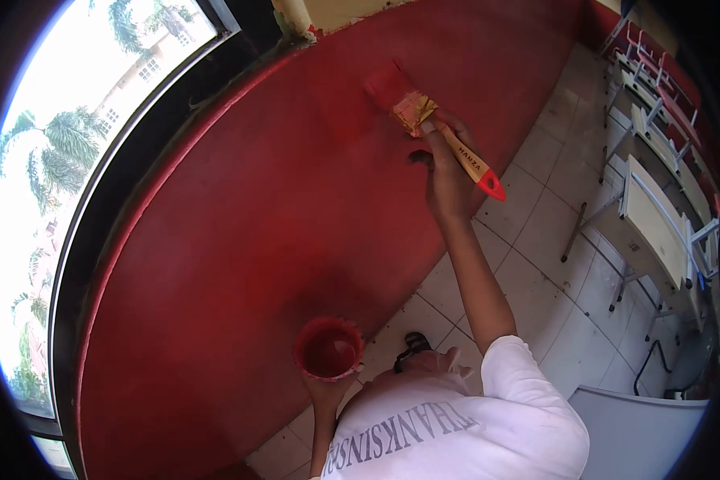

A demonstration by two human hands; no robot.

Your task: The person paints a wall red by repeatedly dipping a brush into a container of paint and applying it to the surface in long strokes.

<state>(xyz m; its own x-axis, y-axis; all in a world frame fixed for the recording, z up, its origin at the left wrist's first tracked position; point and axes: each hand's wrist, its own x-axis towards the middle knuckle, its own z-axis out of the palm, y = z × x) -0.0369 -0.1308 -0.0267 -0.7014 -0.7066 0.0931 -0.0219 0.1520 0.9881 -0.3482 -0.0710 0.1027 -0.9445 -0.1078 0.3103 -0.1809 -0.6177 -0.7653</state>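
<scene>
A paintbrush (468,158) with a wooden handle marked HANZA and a red end is gripped in my right hand (446,172). Its ferrule is smeared with paint, and its red-coated bristles lie against the upper part of the red wall (240,224). Lower down, my left hand (328,390) holds a round paint container (298,352) from below, close to the wall. Red paint covers the container's rim and inside, and a paler patch shows within. Most of my left fingers are hidden beneath and behind it.
A black-framed window (64,272) runs along the left side of the wall. Desks (656,224) and chairs with metal legs line the right side, on a tiled floor (528,264). A pale grey panel (636,432) stands at the lower right. One sandal (415,342) shows near the wall's base.
</scene>
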